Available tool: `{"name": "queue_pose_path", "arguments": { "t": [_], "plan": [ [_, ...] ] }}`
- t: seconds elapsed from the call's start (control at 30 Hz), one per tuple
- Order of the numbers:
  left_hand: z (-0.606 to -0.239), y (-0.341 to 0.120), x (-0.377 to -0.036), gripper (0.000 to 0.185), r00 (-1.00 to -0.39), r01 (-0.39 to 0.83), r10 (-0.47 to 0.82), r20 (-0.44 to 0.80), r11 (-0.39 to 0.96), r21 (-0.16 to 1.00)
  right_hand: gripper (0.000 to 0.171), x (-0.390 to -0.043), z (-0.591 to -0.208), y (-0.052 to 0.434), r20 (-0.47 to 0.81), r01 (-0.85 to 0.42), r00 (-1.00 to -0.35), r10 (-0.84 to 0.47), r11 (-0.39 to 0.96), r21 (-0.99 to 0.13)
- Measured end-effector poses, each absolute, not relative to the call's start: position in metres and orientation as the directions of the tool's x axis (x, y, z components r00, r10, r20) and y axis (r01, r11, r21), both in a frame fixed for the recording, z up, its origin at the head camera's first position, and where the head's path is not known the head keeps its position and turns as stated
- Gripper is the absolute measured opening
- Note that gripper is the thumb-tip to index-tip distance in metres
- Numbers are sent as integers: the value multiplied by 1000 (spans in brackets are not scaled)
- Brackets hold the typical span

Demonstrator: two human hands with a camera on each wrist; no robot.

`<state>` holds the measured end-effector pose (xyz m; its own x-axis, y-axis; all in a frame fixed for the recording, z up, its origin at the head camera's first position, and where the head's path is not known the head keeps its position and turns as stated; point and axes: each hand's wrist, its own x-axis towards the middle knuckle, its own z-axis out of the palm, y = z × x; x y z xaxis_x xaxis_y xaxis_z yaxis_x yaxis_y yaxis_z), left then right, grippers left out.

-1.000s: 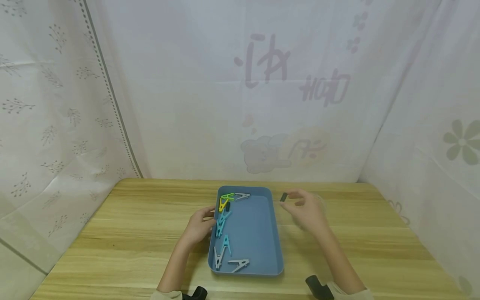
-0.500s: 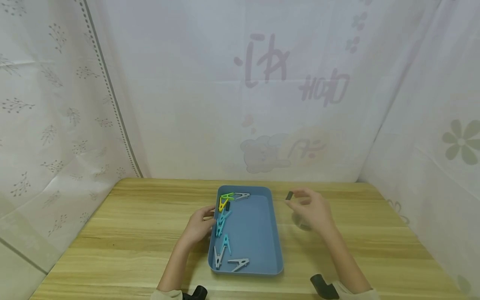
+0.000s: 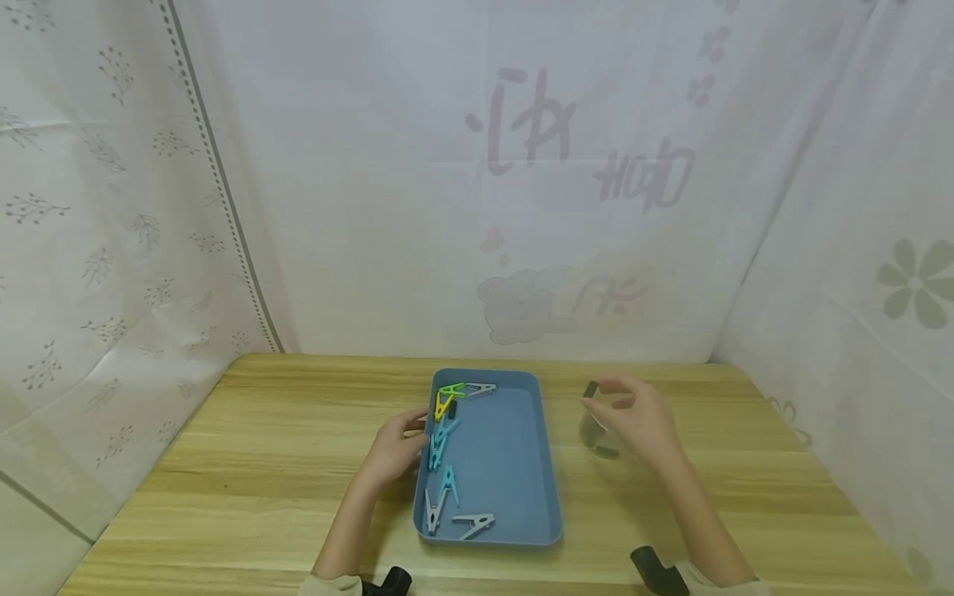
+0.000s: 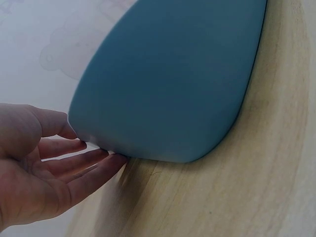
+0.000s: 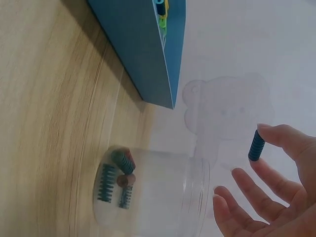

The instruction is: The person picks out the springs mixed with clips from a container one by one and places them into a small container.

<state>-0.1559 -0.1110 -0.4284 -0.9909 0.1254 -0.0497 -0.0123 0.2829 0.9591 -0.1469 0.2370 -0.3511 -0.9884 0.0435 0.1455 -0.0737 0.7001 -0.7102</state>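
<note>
A blue tray point(image 3: 507, 463) stands on the table, with several clothespins point(image 3: 441, 451) along its left side and a small dark cylinder point(image 3: 452, 410) among them. My left hand point(image 3: 398, 447) touches the tray's left wall from outside; its fingers point(image 4: 94, 177) are fairly straight in the left wrist view. My right hand point(image 3: 633, 418) pinches a dark green coil spring point(image 5: 256, 145) between thumb and a finger, right of the tray. Close to that hand is a clear jar point(image 5: 163, 192) holding several springs point(image 5: 106, 182). In the head view the right hand partly hides the jar.
The wooden table point(image 3: 283, 463) extends to both sides of the tray. A grey clothespin point(image 3: 474, 523) lies near the tray's front wall. Pale printed curtains point(image 3: 373, 207) enclose the back and sides.
My right hand has moved to the right, away from the tray, with the spring in its fingers. More of the jar shows. The left hand and tray have stayed still.
</note>
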Motion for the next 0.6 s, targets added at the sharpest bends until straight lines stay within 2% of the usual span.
{"name": "queue_pose_path", "arguments": {
  "t": [0.6],
  "plan": [
    [-428,-111,-156,52,-990,-4,133,-43,282,960,58,-141,-351,250,127,-55,-991,51,697,-715]
  ]
}}
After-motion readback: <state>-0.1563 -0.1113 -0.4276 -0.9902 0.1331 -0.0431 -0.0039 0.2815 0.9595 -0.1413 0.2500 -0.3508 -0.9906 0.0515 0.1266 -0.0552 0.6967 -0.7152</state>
